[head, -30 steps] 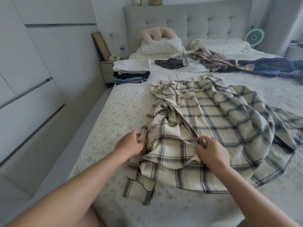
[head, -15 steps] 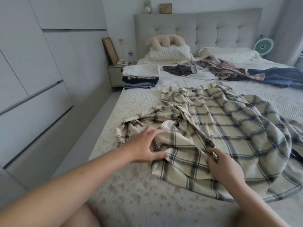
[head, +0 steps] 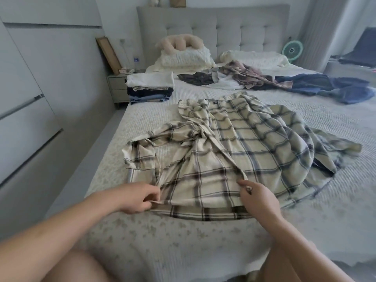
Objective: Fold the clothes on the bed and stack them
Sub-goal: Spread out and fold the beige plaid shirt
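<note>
Plaid shirt spread on bed, both hands at its near hem

Folded stack sits at the bed's far left edge: white piece on top, dark and blue pieces under it. Just behind it, off the bed, a small nightstand.

Left hand at the near left corner of the plaid shirt; thumb and fingers curled, pinching the hem edge there. One sleeve lies stretched out toward the bed's left edge, bunched where it joins the body.

Shirt itself lies across the middle of the bed, collar toward the headboard, hem toward the near edge, cloth rumpled on its right side.

Right hand at the near hem, right of centre; fingers bent, nipping a fold of the front edge between thumb and forefinger.

Far right part of the bed: loose unfolded clothes in a heap, dark, white, patterned and navy pieces. Pillows against the headboard, a plush toy on the left one
</note>
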